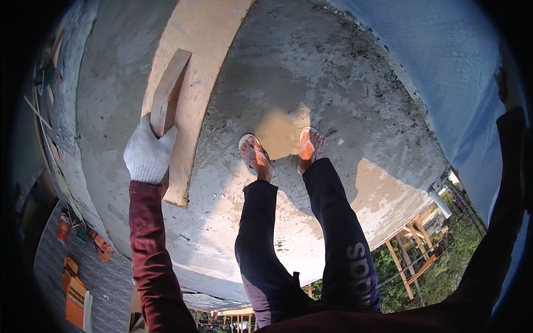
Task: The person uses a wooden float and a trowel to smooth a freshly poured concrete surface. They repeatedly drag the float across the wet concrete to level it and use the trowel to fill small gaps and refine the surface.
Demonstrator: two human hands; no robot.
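Observation:
My left hand point(149, 152), in a white knit glove, wraps round the near end of a wooden handle point(172, 91). This handle is a long block that lies along the top of a flat wooden board point(194, 83). The board runs over the grey concrete surface point(277, 72) and out past the top of the picture. At the far right my right hand point(504, 89) is raised against a blue tarp point(438, 61). Deep shadow dims its fingers, but they look closed on the tarp, where creases gather beside them.
My feet point(256, 155) in flip-flops stand on the rough, patchy concrete. Wooden posts point(413, 250) and greenery show beyond its lower right edge, near a grey pipe end point(440, 204). On a lower surface at left lie red bricks point(102, 247) and an orange-and-white object point(76, 299).

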